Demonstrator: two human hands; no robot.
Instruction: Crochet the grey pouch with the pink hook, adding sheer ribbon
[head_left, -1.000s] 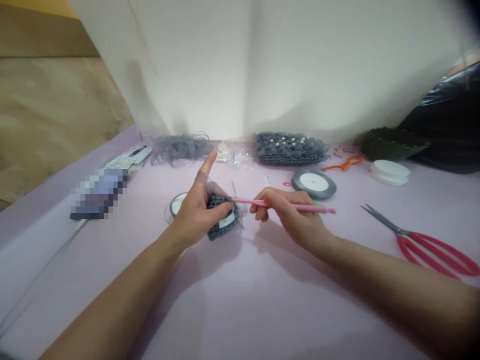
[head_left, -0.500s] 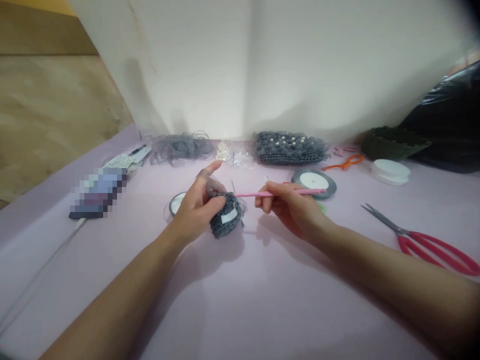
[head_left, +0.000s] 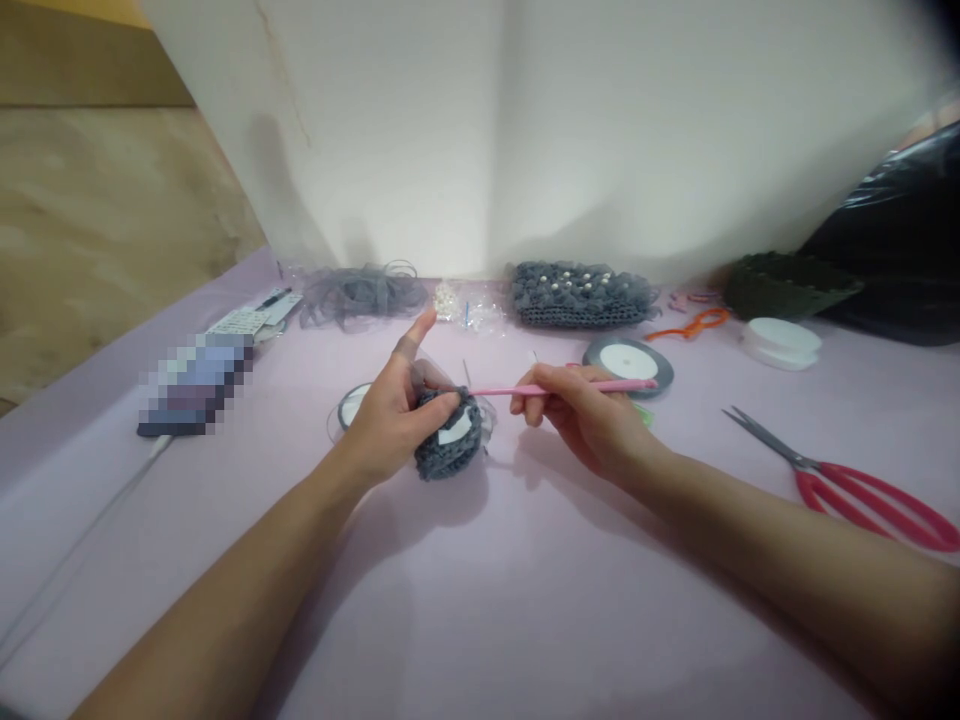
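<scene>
The left hand (head_left: pixel 390 425) has its fingers closed on a grey crochet piece (head_left: pixel 450 440); the right hand (head_left: pixel 585 415) has its fingers pinching a pink crochet hook (head_left: pixel 570 387) (tip just beside the piece's upper edge).

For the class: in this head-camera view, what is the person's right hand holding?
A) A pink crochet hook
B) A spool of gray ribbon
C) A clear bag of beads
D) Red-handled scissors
A. The right hand pinches the pink crochet hook, while the left hand grips the gray crocheted piece.
</scene>
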